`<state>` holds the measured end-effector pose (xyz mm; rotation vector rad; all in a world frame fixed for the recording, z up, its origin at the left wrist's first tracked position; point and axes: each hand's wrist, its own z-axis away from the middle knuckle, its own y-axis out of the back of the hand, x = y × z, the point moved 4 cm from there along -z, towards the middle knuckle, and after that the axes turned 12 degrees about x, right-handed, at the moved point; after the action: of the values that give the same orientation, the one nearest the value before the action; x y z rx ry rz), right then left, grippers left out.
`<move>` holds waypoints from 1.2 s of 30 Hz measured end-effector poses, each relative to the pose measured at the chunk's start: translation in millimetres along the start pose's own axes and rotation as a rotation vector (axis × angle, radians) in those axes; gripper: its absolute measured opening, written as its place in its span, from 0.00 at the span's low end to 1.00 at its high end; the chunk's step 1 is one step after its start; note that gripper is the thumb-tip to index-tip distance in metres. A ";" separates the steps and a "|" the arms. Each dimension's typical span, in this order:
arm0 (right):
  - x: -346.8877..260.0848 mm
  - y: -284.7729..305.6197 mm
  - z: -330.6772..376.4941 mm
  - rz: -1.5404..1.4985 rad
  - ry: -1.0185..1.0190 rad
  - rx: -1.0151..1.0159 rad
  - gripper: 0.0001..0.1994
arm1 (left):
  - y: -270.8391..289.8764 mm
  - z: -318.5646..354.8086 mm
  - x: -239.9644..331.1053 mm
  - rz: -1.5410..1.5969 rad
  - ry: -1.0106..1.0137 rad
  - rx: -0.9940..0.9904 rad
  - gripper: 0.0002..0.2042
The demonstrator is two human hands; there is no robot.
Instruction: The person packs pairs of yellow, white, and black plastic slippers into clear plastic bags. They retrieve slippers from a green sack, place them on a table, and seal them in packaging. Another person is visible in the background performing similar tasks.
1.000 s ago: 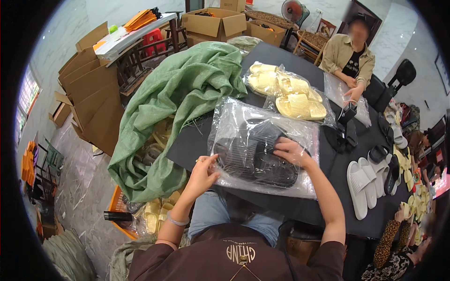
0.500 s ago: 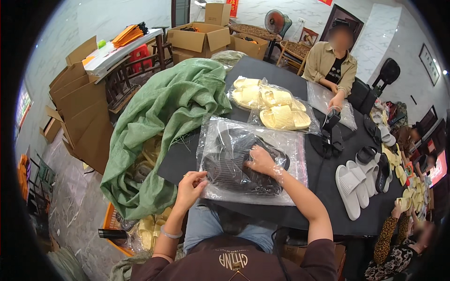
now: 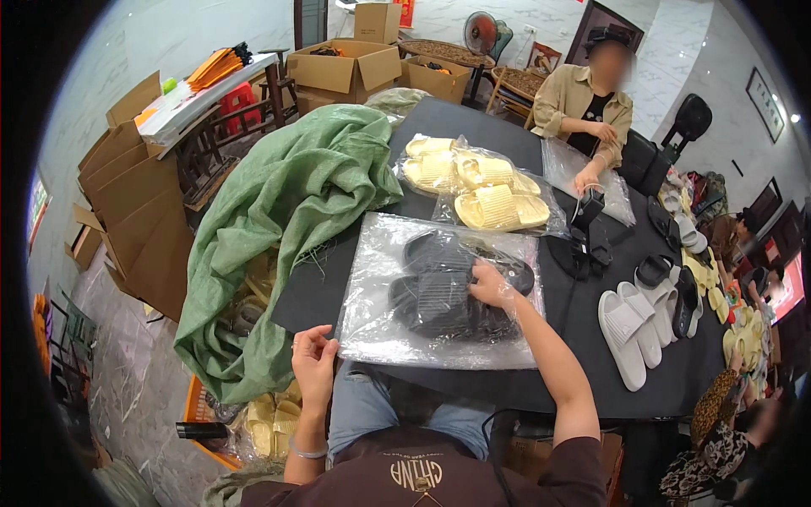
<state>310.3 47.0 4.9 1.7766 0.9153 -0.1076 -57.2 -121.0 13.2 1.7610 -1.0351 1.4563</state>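
A pair of black ribbed slippers (image 3: 443,287) lies in clear plastic on the table in front of me. Under it is a flat, larger clear plastic bag (image 3: 367,342). My right hand (image 3: 490,286) is closed at the right part of the slippers, its fingers curled down against them; shiny film shows around the wrist. Beside the flat bag's lower left edge, my left hand (image 3: 314,362) has loosely bent fingers, the thumb apart from them, and nothing visible between them. Just beyond sit bagged cream slippers (image 3: 494,207).
Green woven cloth (image 3: 287,194) drapes over the table's left side, above an orange crate (image 3: 203,406) of cream slippers. White slippers (image 3: 625,338) and black sandals (image 3: 583,253) stand on the right. Across the table, a person (image 3: 587,101) handles a clear bag (image 3: 621,198).
The black slippers and my right hand have shifted to the right over the flat bag. My left hand has drawn away to the lower left, off the slippers' plastic.
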 end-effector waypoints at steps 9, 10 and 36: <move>21.6 -5.2 6.7 0.255 0.060 -0.194 0.27 | -5.7 -5.3 4.2 -0.162 0.068 -0.065 0.15; 28.7 0.8 12.2 0.206 0.130 -0.114 0.27 | -8.9 -7.0 7.7 -0.160 0.063 -0.101 0.15; 4.6 45.4 26.7 0.224 0.248 -0.015 0.11 | -108.0 -37.1 -6.9 -0.867 -0.692 -0.631 0.32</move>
<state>351.2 21.4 26.8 1.8937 0.8809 0.2683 17.6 -34.4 15.7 1.8537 -0.7314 -0.0323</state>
